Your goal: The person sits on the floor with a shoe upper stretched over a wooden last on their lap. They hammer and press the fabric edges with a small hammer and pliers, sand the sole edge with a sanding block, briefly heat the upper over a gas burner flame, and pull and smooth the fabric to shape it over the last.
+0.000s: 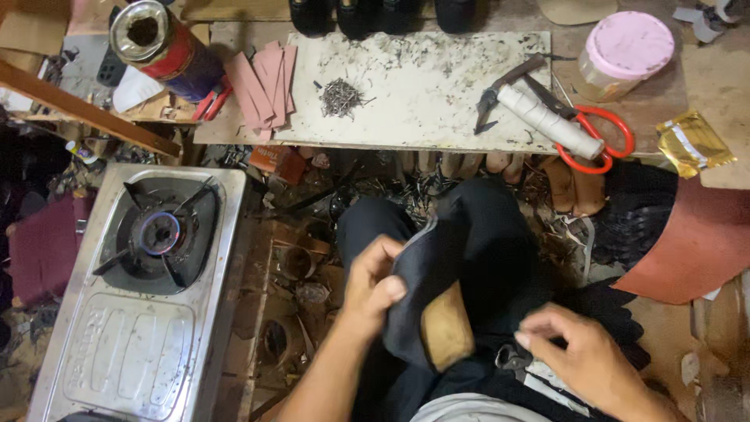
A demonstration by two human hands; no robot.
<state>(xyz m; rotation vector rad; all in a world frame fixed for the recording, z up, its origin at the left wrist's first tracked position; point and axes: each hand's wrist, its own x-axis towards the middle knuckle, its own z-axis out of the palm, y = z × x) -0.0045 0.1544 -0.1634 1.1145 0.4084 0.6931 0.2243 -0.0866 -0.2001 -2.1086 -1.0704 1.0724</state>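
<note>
Left of the fingers, lit steel gas stove (156, 234). Left hand (373, 285) pinching dark fabric shoe upper (426, 270) over tan wooden last (447, 327); right hand (582, 355) curled beside, grasp unclear. Likely slip if pinch loosens.

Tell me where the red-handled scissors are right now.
The red-handled scissors lie at the right end of the white work board, under a white-wrapped tool, below the pink-lidded jar.

desk (437, 101): stained white slab; scuffed, speckled
on it: heap of small nails (341, 98); pincers (506, 92); white roll (550, 120); red-handled scissors (595, 134); pink strips (264, 84) overlapping its left edge
</note>
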